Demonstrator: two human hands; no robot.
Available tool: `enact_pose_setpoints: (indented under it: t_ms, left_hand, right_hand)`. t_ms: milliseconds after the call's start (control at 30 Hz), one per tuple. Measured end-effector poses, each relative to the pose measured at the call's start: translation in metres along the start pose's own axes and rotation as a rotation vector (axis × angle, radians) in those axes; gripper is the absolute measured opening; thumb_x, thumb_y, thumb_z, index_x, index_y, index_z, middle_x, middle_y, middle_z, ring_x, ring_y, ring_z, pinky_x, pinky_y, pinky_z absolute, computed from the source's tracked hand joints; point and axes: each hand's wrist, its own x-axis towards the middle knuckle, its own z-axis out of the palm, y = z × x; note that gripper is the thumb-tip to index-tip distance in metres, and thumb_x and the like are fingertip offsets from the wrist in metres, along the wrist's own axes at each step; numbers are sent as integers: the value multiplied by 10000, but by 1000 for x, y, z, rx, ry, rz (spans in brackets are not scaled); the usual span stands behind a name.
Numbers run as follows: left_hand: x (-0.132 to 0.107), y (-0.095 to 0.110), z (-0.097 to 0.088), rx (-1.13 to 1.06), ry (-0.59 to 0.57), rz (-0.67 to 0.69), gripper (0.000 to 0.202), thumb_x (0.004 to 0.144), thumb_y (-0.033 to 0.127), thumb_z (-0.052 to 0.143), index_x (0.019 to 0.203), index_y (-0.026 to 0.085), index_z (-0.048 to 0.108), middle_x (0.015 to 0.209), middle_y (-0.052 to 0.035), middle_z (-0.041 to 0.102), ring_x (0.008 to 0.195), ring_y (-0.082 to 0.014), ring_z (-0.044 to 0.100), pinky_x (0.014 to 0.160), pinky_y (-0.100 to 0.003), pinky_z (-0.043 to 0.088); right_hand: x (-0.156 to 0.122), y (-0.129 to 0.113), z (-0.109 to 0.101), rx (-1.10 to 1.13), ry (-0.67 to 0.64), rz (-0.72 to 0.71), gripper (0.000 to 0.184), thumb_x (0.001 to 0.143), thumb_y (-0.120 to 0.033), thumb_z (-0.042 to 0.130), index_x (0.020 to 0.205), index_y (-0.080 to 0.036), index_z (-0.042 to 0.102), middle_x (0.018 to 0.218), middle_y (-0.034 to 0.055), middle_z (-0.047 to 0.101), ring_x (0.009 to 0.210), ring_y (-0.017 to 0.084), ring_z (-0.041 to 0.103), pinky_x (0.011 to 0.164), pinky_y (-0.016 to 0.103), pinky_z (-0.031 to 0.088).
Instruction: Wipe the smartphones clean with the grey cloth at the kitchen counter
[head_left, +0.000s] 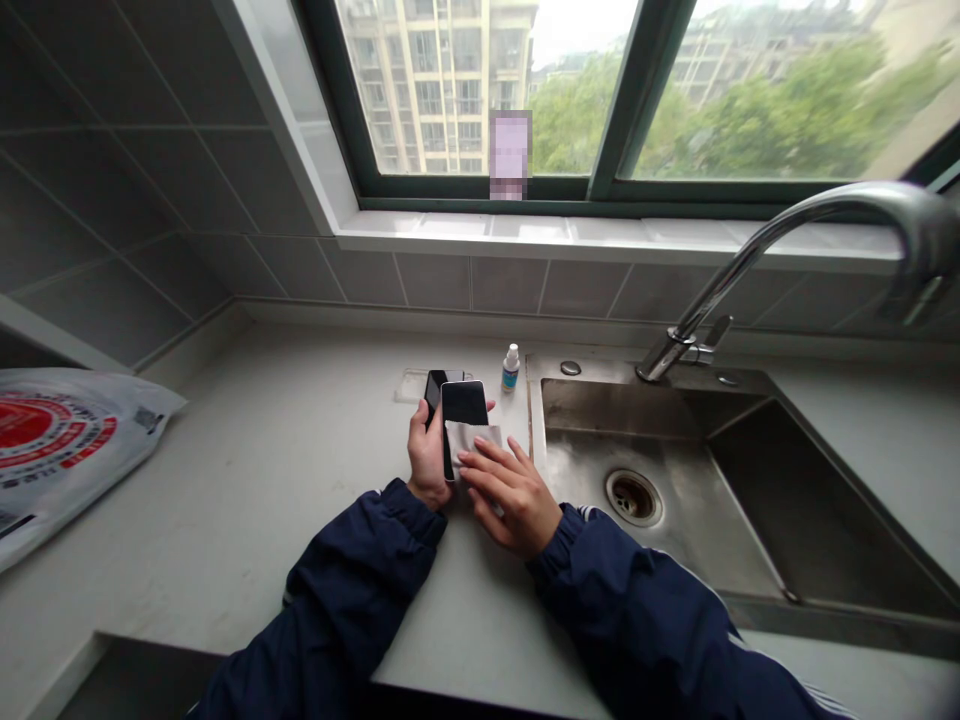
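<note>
My left hand (426,455) grips a smartphone (463,403) with a dark screen, held upright over the grey counter (247,470). My right hand (510,492) presses a small white cloth (472,437) against the lower part of the screen, fingers lying flat on it. A second dark phone (433,390) lies on the counter just behind the held one, partly hidden by it. A small white dropper bottle with a blue label (511,367) stands just right of the phones, near the sink's left edge. Both arms wear dark blue sleeves.
A steel sink (675,450) with a drain and a curved tap (757,250) fills the right side. A white plastic bag with red print (60,440) lies at the left. A tiled wall and a window sill run behind the counter.
</note>
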Motion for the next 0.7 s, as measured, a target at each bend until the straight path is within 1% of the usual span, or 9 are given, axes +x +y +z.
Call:
enact_pose_setpoints:
  t_ms: [133, 333, 500, 700]
  left_hand:
    - [0, -2, -1, 1, -11, -27, 681, 906, 650, 415, 1370, 167, 541, 1272, -159, 661, 1067, -332, 668, 912, -497, 531]
    - [2, -4, -3, 21, -36, -22, 680, 917, 641, 414, 1374, 152, 532, 1255, -172, 666, 1078, -332, 669, 937, -499, 522]
    - [4, -7, -6, 0, -76, -63, 672, 919, 630, 436, 1418, 182, 482, 1259, -164, 662, 1080, -326, 673, 969, -512, 507]
    - [7, -8, -10, -26, -104, -64, 659, 939, 617, 407, 1435, 186, 450, 1257, -164, 662, 1107, -327, 665, 995, -521, 488]
  right_hand:
    - [0, 1, 1, -6, -20, 13, 317, 939, -188, 502, 1226, -204, 634, 1340, 81, 648, 1394, 245, 459, 1188, 518, 274]
    - [0, 7, 3, -11, -59, 10, 341, 937, -175, 496, 1254, -192, 619, 1381, 79, 616, 1403, 260, 443, 1182, 542, 263]
    - [2, 12, 3, -15, -90, 25, 344, 930, -173, 508, 1255, -196, 620, 1387, 85, 610, 1407, 273, 437, 1179, 569, 251]
    - [4, 13, 5, -7, -56, 26, 319, 932, -186, 516, 1225, -203, 642, 1364, 77, 629, 1399, 275, 448, 1177, 561, 277]
